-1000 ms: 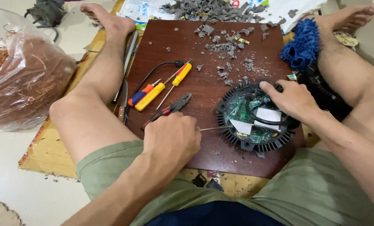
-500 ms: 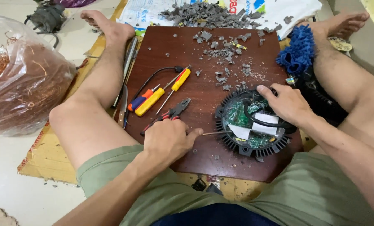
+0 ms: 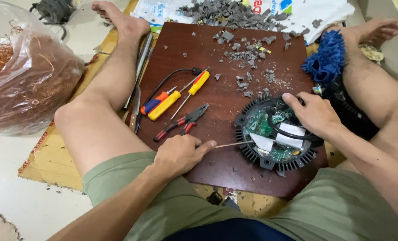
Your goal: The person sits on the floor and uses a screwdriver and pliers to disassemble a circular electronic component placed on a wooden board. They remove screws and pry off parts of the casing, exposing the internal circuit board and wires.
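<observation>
The left hand (image 3: 181, 154) is sitting a little nearer the housing (image 3: 274, 134) than before, its grip closed on a thin rod (image 3: 234, 144) pointing right into it. The right hand (image 3: 315, 114) is clasping the housing's rim on the surface (image 3: 221, 58). Pliers (image 3: 183, 122) are lying nearby.

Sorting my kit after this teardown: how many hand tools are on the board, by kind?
Screwdrivers: 3, two yellow-handled, one in the left hand
Pliers, red-handled: 1
Total: 4
</observation>
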